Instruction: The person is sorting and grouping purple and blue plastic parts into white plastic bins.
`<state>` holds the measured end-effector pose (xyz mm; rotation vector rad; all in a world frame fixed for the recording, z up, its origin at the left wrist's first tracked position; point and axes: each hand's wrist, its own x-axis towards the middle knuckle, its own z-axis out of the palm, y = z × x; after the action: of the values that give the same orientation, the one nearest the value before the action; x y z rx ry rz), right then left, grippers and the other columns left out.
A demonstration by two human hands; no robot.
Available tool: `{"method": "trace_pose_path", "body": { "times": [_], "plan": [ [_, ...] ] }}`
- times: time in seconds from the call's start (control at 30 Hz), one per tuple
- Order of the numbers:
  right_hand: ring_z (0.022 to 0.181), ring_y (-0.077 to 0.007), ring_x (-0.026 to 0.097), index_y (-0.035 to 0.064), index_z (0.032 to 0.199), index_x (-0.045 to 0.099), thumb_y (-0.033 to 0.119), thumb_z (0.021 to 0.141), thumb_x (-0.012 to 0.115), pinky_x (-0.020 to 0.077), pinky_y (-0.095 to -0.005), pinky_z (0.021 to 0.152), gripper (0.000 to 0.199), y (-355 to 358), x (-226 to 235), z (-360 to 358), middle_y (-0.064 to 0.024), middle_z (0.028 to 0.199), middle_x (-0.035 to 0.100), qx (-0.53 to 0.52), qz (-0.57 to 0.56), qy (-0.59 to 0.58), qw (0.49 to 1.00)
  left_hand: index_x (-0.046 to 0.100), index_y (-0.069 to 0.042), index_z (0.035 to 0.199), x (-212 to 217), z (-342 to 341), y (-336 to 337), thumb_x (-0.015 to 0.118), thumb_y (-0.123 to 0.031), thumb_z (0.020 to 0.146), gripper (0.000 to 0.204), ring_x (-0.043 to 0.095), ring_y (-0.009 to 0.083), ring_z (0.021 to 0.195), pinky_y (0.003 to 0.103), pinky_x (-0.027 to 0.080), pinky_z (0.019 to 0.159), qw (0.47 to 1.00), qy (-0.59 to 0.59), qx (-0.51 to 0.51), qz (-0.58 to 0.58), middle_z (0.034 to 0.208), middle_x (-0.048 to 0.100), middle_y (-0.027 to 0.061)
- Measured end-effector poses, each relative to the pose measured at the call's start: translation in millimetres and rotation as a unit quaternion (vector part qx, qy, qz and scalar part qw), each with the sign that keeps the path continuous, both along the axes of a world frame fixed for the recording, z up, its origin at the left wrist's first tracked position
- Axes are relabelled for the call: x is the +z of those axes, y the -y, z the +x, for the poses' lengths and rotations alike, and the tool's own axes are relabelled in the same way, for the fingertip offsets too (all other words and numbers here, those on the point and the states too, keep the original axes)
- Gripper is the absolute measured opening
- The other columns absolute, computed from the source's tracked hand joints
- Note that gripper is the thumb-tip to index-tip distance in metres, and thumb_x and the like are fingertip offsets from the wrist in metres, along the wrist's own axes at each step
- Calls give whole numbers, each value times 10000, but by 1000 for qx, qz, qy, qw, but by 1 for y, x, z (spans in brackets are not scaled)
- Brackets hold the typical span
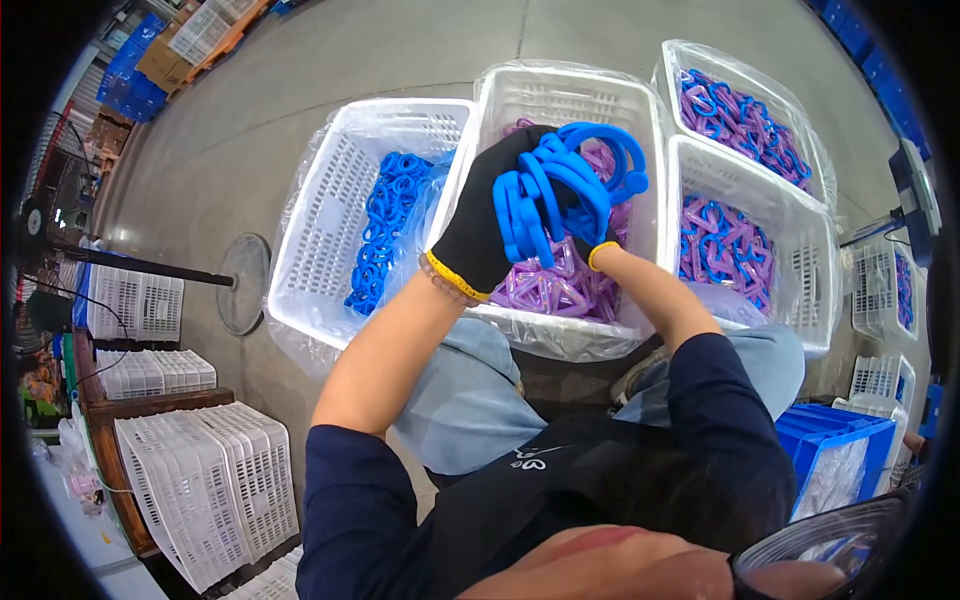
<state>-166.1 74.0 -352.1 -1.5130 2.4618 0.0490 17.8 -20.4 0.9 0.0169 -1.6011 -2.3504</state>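
Both hands wear black gloves with yellow cuffs and are together above the middle white basket (520, 100). My left hand (478, 215) is closed around a bunch of blue plastic rings (527, 205), some with a round knob at the end. From the other side my right hand (590, 228) grips the same bunch, its fingers mostly hidden behind the rings. Below them, shiny pink-purple triangular pieces (545, 290) fill the bottom of the plastic-lined basket. Smaller-looking blue rings (383, 225) lie in the left white basket (318, 215).
Two white baskets (810, 270) on the right hold mixed blue and purple pieces (725, 250). Stacked white crates (210, 480) stand at lower left. A black pole with a round base (245, 283) is beyond the left basket. A blue crate (835, 440) sits at right.
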Motion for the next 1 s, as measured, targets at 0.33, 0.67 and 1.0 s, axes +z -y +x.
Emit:
{"method": "trace_pose_path", "body": {
  "times": [0.33,0.67,1.0],
  "plan": [
    [911,-198,663,21,1228,545,183,866,622,520,-322,814,404,-63,335,17,-109,1030,667,-53,-193,455,868,522,18,1247,25,0,-16,599,-76,887,380,611,162,993,275,512,859,969,-32,130,-208,1114,626,105],
    [833,-141,644,51,1111,540,168,834,649,550,-292,705,320,-137,395,45,-65,924,615,-131,-441,411,787,578,14,1116,20,-27,-45,465,-129,941,252,644,171,888,283,532,802,944,-26,117,-307,983,650,113],
    [814,-149,657,58,1122,534,172,900,630,554,-287,691,267,-145,394,29,-75,935,632,-150,-574,380,710,610,19,1040,7,-36,-55,546,-46,876,188,650,171,785,278,527,726,970,-9,120,-210,872,668,97]
  ]
}}
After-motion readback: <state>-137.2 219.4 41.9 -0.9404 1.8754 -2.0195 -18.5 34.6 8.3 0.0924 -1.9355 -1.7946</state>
